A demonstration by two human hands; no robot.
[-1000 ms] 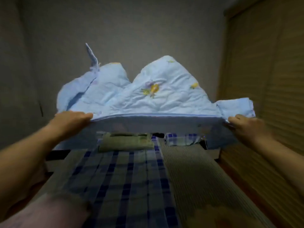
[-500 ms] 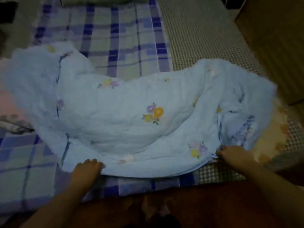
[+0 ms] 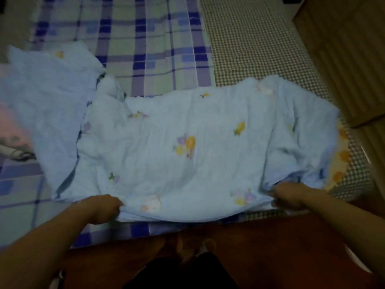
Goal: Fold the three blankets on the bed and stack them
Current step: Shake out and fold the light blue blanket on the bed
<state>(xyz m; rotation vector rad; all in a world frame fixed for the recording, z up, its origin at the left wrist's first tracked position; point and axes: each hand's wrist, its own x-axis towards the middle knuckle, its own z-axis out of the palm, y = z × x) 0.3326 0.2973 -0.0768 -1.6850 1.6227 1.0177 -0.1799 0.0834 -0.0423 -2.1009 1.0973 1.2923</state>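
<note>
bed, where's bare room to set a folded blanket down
Free: plaid sheet beyond the light blue floral blanket, and the checkered mat toward the wooden wall. Crowded: near edge, both hands gripping the blanket, pink fabric at left.

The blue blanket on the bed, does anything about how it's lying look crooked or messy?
Yes. The light blue blanket is uneven: its far left part is bunched and sticks out past the rest, and the far edge is ragged, not straight. The left hand and right hand grip the near edge.
</note>
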